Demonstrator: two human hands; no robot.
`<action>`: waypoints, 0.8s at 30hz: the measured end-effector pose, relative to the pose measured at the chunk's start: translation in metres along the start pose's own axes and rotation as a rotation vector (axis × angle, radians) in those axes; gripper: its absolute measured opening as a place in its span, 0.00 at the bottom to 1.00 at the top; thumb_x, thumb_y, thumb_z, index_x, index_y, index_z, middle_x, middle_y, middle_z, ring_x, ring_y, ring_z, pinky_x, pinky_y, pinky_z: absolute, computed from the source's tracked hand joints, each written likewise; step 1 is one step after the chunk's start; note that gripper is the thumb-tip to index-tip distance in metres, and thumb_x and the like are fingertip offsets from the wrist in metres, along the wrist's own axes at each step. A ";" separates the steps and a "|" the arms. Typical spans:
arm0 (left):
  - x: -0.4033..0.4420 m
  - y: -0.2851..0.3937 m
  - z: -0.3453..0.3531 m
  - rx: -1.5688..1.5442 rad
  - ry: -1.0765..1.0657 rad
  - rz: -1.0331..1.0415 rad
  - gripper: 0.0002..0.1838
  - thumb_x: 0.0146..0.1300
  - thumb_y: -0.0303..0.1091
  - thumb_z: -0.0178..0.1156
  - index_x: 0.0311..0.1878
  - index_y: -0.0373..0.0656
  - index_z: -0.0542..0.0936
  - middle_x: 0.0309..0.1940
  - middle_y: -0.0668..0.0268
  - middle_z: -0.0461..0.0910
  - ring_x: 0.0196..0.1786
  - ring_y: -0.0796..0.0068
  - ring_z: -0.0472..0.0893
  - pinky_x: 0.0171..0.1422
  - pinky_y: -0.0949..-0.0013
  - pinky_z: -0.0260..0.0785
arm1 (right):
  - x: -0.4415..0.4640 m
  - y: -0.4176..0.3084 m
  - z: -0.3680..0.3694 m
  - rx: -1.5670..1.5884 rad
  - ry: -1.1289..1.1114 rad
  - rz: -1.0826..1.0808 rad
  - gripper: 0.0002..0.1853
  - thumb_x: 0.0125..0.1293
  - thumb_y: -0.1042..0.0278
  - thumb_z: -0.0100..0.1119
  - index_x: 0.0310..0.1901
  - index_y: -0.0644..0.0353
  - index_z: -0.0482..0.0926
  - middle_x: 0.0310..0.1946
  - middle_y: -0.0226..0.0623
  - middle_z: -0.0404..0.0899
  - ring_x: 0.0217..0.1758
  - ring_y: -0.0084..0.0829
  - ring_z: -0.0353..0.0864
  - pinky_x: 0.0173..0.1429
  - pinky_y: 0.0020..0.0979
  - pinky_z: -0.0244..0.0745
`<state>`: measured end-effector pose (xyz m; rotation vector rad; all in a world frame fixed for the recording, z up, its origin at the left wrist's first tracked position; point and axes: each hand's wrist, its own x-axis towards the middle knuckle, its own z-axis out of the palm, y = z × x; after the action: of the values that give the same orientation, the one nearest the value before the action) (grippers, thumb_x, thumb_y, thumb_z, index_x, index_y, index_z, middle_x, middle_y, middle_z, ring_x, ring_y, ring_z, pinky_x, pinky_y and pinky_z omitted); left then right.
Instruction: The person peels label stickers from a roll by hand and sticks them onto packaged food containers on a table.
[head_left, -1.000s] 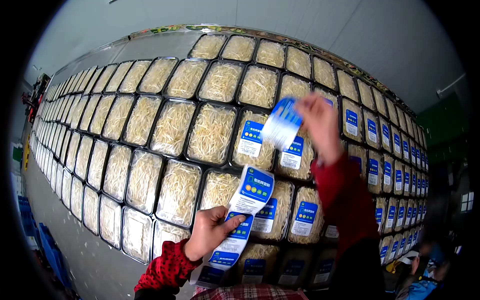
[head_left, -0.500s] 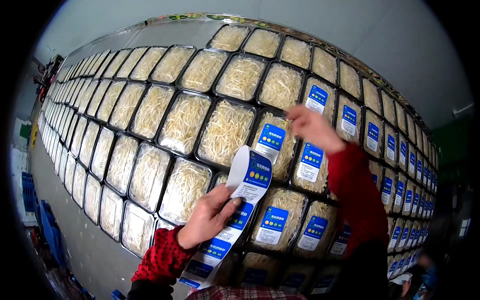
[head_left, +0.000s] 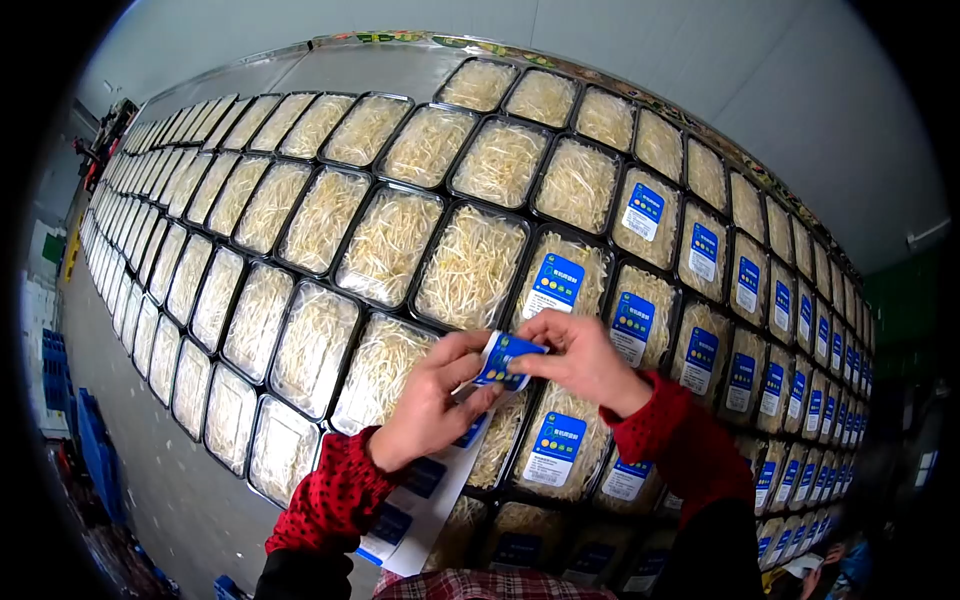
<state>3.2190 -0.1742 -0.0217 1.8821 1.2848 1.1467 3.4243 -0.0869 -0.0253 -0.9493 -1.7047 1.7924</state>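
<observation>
Just below the center of my view, I see a glossy blue-and-white printed label [head_left: 505, 358] at the upper end of a smooth paper label strip [head_left: 440, 500], which trails to the bottom edge over rows of black rectangular trays [head_left: 472, 262] packed with pale, stringy bean sprouts under clear film. The left hand [head_left: 425, 405] grips the strip between thumb and curled fingers, its red, black-spotted sleeve [head_left: 325, 495] reaching in from the lower left, while the right hand [head_left: 580, 362] angles in from the right, pinching the label's edge with thumb and forefinger.
</observation>
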 end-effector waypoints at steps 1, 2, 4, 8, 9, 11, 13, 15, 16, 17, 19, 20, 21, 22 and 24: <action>0.000 0.001 0.001 -0.003 0.002 0.003 0.11 0.64 0.30 0.68 0.46 0.34 0.82 0.48 0.53 0.81 0.46 0.67 0.81 0.49 0.67 0.74 | -0.003 0.000 0.006 -0.064 0.020 -0.024 0.11 0.61 0.75 0.71 0.45 0.65 0.83 0.34 0.30 0.84 0.36 0.17 0.79 0.42 0.24 0.76; 0.000 0.002 0.002 -0.121 -0.011 -0.277 0.10 0.64 0.31 0.69 0.42 0.34 0.82 0.37 0.58 0.80 0.38 0.74 0.78 0.41 0.69 0.72 | -0.006 -0.002 0.009 -0.177 0.083 -0.043 0.11 0.61 0.74 0.71 0.44 0.64 0.83 0.32 0.30 0.84 0.35 0.16 0.79 0.40 0.24 0.76; -0.002 0.000 0.012 -0.308 0.093 -0.552 0.12 0.63 0.34 0.72 0.33 0.35 0.82 0.16 0.71 0.72 0.23 0.87 0.64 0.24 0.72 0.60 | 0.002 -0.006 -0.001 -0.278 0.100 -0.104 0.09 0.62 0.74 0.71 0.43 0.64 0.83 0.32 0.31 0.84 0.35 0.17 0.79 0.39 0.24 0.76; -0.013 0.002 0.008 -0.288 0.054 -0.552 0.14 0.65 0.34 0.71 0.29 0.33 0.80 0.17 0.70 0.74 0.23 0.88 0.66 0.24 0.72 0.62 | 0.077 -0.059 -0.085 -0.274 0.492 -0.132 0.05 0.64 0.74 0.68 0.37 0.64 0.81 0.31 0.31 0.83 0.33 0.19 0.78 0.38 0.22 0.74; -0.013 0.005 0.003 -0.256 0.029 -0.605 0.14 0.65 0.34 0.71 0.29 0.33 0.80 0.17 0.70 0.74 0.23 0.88 0.66 0.24 0.72 0.62 | 0.112 -0.047 -0.125 -0.352 0.542 -0.270 0.08 0.61 0.72 0.70 0.38 0.64 0.80 0.31 0.33 0.83 0.35 0.21 0.80 0.39 0.24 0.75; -0.013 0.005 0.003 -0.386 0.059 -0.627 0.11 0.65 0.31 0.69 0.33 0.31 0.81 0.22 0.64 0.78 0.27 0.84 0.71 0.29 0.71 0.66 | 0.162 -0.021 -0.172 -0.660 0.523 -0.232 0.15 0.55 0.67 0.76 0.39 0.63 0.80 0.33 0.38 0.84 0.35 0.28 0.82 0.42 0.30 0.77; -0.020 -0.013 0.000 -0.262 0.017 -0.512 0.08 0.66 0.29 0.67 0.40 0.31 0.83 0.32 0.57 0.82 0.33 0.74 0.78 0.38 0.69 0.71 | 0.196 0.014 -0.195 -0.853 0.518 -0.191 0.21 0.49 0.61 0.79 0.40 0.60 0.80 0.36 0.44 0.84 0.38 0.38 0.84 0.46 0.37 0.77; -0.012 -0.009 -0.007 -0.290 0.031 -0.476 0.11 0.67 0.27 0.65 0.50 0.33 0.82 0.42 0.53 0.83 0.42 0.62 0.82 0.49 0.66 0.73 | 0.204 0.029 -0.189 -1.011 0.522 -0.038 0.25 0.47 0.56 0.80 0.45 0.56 0.80 0.42 0.45 0.85 0.50 0.45 0.85 0.54 0.44 0.76; -0.011 -0.012 -0.010 -0.244 0.042 -0.397 0.13 0.67 0.26 0.64 0.52 0.33 0.81 0.44 0.53 0.83 0.45 0.60 0.82 0.51 0.65 0.73 | 0.207 0.035 -0.188 -1.075 0.563 -0.006 0.27 0.47 0.58 0.80 0.47 0.56 0.79 0.43 0.47 0.84 0.49 0.48 0.84 0.53 0.44 0.76; -0.012 -0.015 -0.012 -0.201 0.049 -0.322 0.14 0.67 0.26 0.64 0.55 0.34 0.80 0.47 0.53 0.83 0.48 0.58 0.82 0.53 0.63 0.73 | 0.201 0.024 -0.175 -1.140 0.603 0.034 0.29 0.47 0.59 0.80 0.50 0.55 0.78 0.43 0.48 0.84 0.49 0.50 0.83 0.53 0.43 0.77; -0.009 -0.021 -0.015 -0.262 0.057 -0.345 0.15 0.68 0.25 0.63 0.57 0.35 0.80 0.47 0.52 0.82 0.49 0.56 0.82 0.55 0.63 0.73 | 0.179 0.010 -0.149 -1.310 0.662 -0.127 0.34 0.47 0.56 0.80 0.56 0.55 0.77 0.49 0.50 0.78 0.58 0.51 0.78 0.57 0.44 0.75; -0.008 -0.023 -0.016 -0.237 0.054 -0.315 0.15 0.68 0.26 0.62 0.56 0.35 0.80 0.47 0.53 0.82 0.49 0.56 0.82 0.55 0.63 0.73 | 0.171 0.016 -0.140 -1.231 0.574 -0.258 0.33 0.49 0.58 0.78 0.56 0.59 0.77 0.47 0.46 0.80 0.52 0.44 0.82 0.54 0.40 0.77; -0.008 -0.026 -0.016 -0.212 0.055 -0.282 0.15 0.68 0.26 0.62 0.56 0.35 0.80 0.47 0.53 0.82 0.50 0.56 0.82 0.55 0.63 0.73 | 0.149 0.005 -0.110 -0.808 0.212 -0.126 0.31 0.53 0.57 0.77 0.56 0.62 0.78 0.47 0.44 0.82 0.49 0.38 0.83 0.53 0.36 0.78; -0.010 -0.027 -0.018 -0.254 0.019 -0.330 0.14 0.70 0.27 0.62 0.57 0.35 0.80 0.52 0.56 0.81 0.54 0.63 0.80 0.60 0.65 0.69 | 0.128 -0.005 -0.081 -0.389 -0.035 0.120 0.29 0.58 0.56 0.76 0.56 0.64 0.78 0.47 0.41 0.83 0.46 0.31 0.83 0.51 0.33 0.79; -0.018 -0.036 -0.016 -0.233 0.039 -0.344 0.14 0.69 0.26 0.62 0.56 0.35 0.80 0.54 0.55 0.79 0.55 0.62 0.79 0.62 0.64 0.69 | 0.086 -0.003 -0.028 -0.066 -0.228 0.100 0.19 0.60 0.69 0.74 0.51 0.66 0.81 0.45 0.37 0.85 0.47 0.25 0.83 0.52 0.28 0.79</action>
<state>3.1863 -0.1777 -0.0494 1.4129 1.3666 1.0990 3.3904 -0.0040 -0.0344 -0.9009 -1.8947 1.9848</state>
